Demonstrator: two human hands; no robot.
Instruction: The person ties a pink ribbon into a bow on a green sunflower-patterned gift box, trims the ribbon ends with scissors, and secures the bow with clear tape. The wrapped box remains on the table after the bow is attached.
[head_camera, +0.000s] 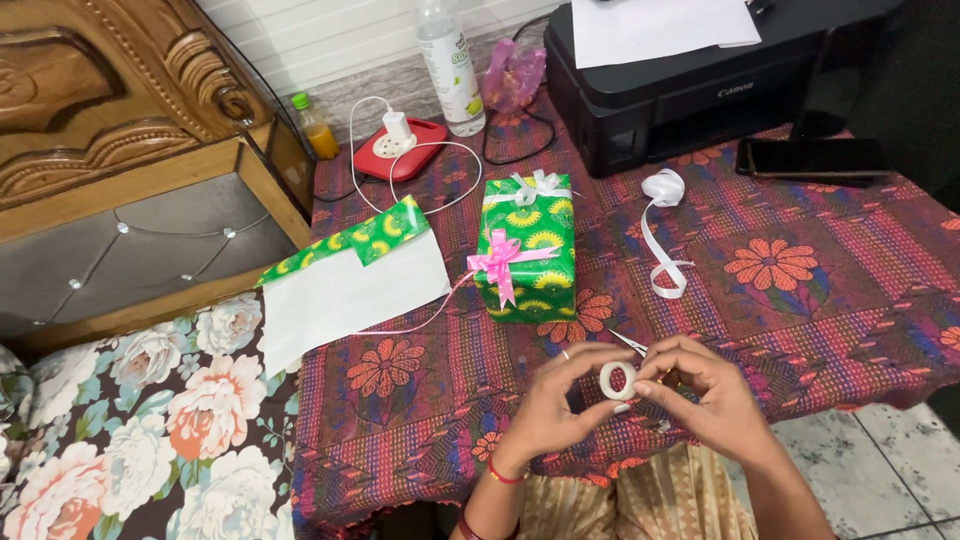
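Both hands hold a small white roll of tape (617, 380) over the table's near edge. My left hand (557, 400) pinches the roll from the left, and my right hand (700, 390) picks at its right side with the fingertips. A pair of scissors (630, 344) peeks out just behind the hands. Farther back stands a green gift box (527, 245) wrapped in yellow-flowered paper, with a pink bow on its front and a white bow on top. A loose white ribbon (662, 235) curls to its right.
A sheet of green wrapping paper (350, 280), white side up, overhangs the table's left edge. A black printer (690, 85), a dark phone (812, 158), a clear bottle (450, 65), a red socket with charger (398, 145) and a pink bag (512, 72) line the back. A floral cushion (150, 420) lies left.
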